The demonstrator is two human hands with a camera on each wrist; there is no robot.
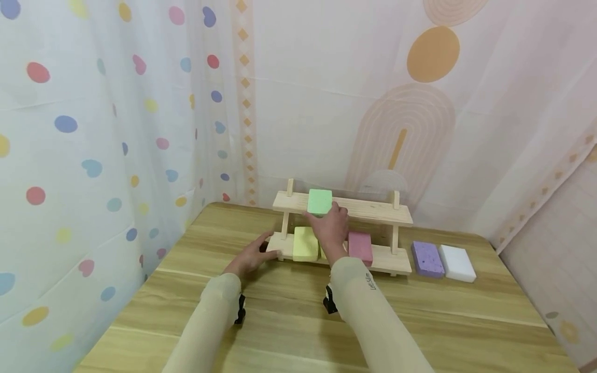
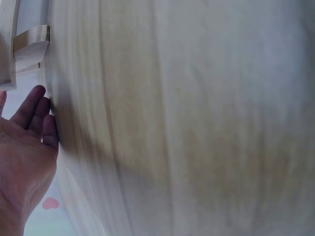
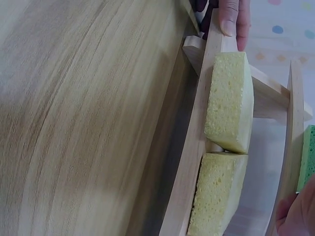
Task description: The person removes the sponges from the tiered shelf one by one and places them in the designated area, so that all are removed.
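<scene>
My right hand (image 1: 330, 228) grips a green sponge (image 1: 320, 201) at the upper board of a two-tier wooden rack (image 1: 373, 208). My left hand (image 1: 252, 256) holds the left end of the lower board, its thumb (image 3: 228, 19) lying on the wood in the right wrist view. On that lower board stand a yellow sponge (image 1: 305, 244), a second yellow sponge (image 3: 216, 194) mostly hidden in the head view by my right arm, and a pink sponge (image 1: 360, 248). The left wrist view shows my left palm (image 2: 24, 157) beside the rack's end.
To the right of the rack, a purple sponge (image 1: 427, 259) and a white sponge (image 1: 457, 263) lie side by side on the wood-grain table (image 1: 280, 321). Patterned curtains (image 1: 298, 114) hang behind the table and at its sides.
</scene>
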